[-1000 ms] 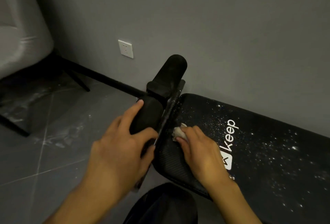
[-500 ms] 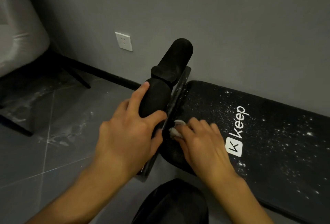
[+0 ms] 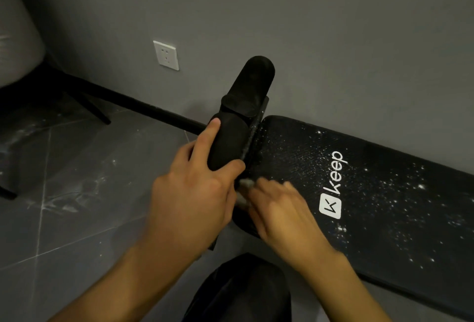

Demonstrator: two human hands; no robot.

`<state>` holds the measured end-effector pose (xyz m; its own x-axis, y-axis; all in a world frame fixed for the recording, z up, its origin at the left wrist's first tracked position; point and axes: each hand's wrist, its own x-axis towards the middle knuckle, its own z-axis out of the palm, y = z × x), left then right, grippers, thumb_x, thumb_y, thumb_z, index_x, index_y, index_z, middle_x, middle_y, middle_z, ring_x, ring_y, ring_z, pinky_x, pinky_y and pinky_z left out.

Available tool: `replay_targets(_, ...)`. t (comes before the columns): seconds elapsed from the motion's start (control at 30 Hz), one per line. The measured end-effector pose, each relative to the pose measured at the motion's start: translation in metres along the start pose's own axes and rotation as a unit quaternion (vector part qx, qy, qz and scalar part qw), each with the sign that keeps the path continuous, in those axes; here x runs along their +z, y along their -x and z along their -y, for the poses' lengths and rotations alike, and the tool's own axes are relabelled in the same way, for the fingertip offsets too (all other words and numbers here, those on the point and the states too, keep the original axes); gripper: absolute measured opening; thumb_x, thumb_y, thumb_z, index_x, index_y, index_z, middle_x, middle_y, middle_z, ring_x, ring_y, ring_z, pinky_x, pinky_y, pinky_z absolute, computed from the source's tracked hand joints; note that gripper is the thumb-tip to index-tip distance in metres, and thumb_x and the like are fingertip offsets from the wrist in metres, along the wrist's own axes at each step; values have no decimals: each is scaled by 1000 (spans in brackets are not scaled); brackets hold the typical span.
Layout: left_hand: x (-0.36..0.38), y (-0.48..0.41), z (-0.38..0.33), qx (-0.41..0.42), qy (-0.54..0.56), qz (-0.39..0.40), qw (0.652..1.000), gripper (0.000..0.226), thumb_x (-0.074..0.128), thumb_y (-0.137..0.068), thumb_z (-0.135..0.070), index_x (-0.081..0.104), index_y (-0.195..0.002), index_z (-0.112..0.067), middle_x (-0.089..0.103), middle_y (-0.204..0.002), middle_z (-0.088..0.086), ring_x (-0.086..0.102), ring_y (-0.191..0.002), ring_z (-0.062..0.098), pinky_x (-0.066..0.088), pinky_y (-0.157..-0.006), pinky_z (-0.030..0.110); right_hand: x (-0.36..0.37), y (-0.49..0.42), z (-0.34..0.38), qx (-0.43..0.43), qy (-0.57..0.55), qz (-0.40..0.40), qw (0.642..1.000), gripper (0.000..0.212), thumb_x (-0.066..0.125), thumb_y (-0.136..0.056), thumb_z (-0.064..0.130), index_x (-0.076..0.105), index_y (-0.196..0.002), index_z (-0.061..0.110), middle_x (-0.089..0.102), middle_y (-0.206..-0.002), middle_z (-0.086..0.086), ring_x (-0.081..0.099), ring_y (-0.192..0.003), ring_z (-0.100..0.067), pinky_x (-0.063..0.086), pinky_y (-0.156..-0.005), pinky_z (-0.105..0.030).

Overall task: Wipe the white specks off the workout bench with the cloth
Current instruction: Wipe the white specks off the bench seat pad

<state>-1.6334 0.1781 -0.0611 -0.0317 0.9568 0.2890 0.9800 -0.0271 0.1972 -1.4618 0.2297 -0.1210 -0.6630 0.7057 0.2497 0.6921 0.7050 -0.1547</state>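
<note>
A black padded workout bench (image 3: pixel 384 206) with a white "keep" logo lies along the grey wall, dusted with white specks across its top. At its left end stands a black foam roller pad (image 3: pixel 230 139). My left hand (image 3: pixel 195 193) is wrapped around that roller, index finger stretched up its side. My right hand (image 3: pixel 279 209), motion-blurred, presses a small whitish cloth (image 3: pixel 245 187) on the bench's left end, close beside the roller bracket. Most of the cloth is hidden under my fingers.
A white wall socket (image 3: pixel 166 55) sits low on the wall. Dark chair legs (image 3: pixel 97 111) and a pale seat stand at the far left. The grey tiled floor (image 3: pixel 77 193) carries white smears. My dark-clad knee (image 3: pixel 243 291) is at the bottom.
My right hand with the cloth has slid left along the bench end, toward the roller bracket. The left hand keeps its grip on the roller. The view has shifted slightly.
</note>
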Motion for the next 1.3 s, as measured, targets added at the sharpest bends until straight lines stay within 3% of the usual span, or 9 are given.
replay_targets(0.1, 2, 0, 3, 3, 12, -1, 1000, 27, 76, -80, -28, 73, -107, -31, 40, -157, 17, 58, -117, 41, 56, -55, 42, -7, 20, 5, -29, 8, 14, 999, 11, 50, -94, 37, 53, -103, 35, 55, -85, 8, 55, -73, -16, 39, -65, -33)
replay_targets(0.2, 2, 0, 4, 6, 15, -5, 1000, 27, 74, -81, -30, 73, -108, -31, 38, -158, 17, 57, -119, 41, 57, -57, 43, -3, -3, -3, 37, 39, -21, 998, 32, 45, -95, 40, 65, -118, 30, 60, -87, 7, 60, -74, -19, 43, -64, -34)
replay_targets(0.33, 4, 1, 5, 11, 23, -10, 1000, 27, 72, -83, -32, 72, -110, -32, 37, -159, 15, 55, -121, 40, 58, -59, 43, 5, -21, -2, 97, 25, -34, 994, 22, 63, -94, 33, 67, -115, 26, 62, -91, 4, 64, -76, -23, 47, -65, -35)
replay_targets(0.5, 7, 2, 8, 15, 32, -18, 999, 27, 73, -82, -31, 73, -108, -30, 38, -158, 16, 56, -121, 40, 59, -60, 43, -6, 17, 17, 10, -4, -15, 1000, 12, 51, -91, 37, 47, -102, 36, 57, -84, 9, 59, -69, -17, 44, -60, -33)
replay_targets(0.7, 6, 4, 8, 22, 44, -39, 998, 24, 68, -87, -32, 73, -110, -32, 38, -159, 14, 55, -124, 39, 61, -62, 46, 5, -35, -12, 109, 42, -30, 993, 31, 62, -96, 36, 65, -125, 25, 62, -93, 2, 65, -80, -26, 51, -66, -38)
replay_targets(0.93, 6, 4, 8, 22, 48, -44, 998, 25, 69, -84, -33, 74, -108, -31, 41, -157, 14, 57, -122, 39, 60, -60, 43, 0, 7, 15, 77, 20, -15, 997, 29, 43, -95, 39, 66, -109, 29, 58, -89, 8, 61, -74, -19, 49, -63, -35)
replay_targets(1.1, 7, 4, 9, 24, 57, -52, 997, 23, 67, -86, -32, 74, -108, -31, 41, -156, 13, 57, -122, 39, 60, -62, 43, 7, -34, -13, 105, 70, -41, 991, 28, 57, -98, 38, 64, -123, 27, 61, -94, 2, 63, -80, -27, 47, -67, -38)
replay_targets(1.2, 7, 4, 10, 28, 63, -57, 996, 23, 66, -87, -33, 74, -108, -31, 42, -156, 13, 57, -123, 38, 61, -63, 42, 10, -62, -27, 150, 66, -6, 986, 28, 53, -101, 36, 64, -124, 24, 60, -104, -2, 62, -91, -30, 49, -77, -43)
replay_targets(1.3, 8, 4, 10, 27, 65, -62, 996, 22, 66, -88, -33, 75, -108, -31, 42, -156, 12, 57, -122, 38, 61, -63, 43, 8, -50, -17, 128, 53, -10, 990, 30, 46, -104, 38, 64, -124, 25, 61, -106, 0, 61, -91, -27, 47, -78, -42)
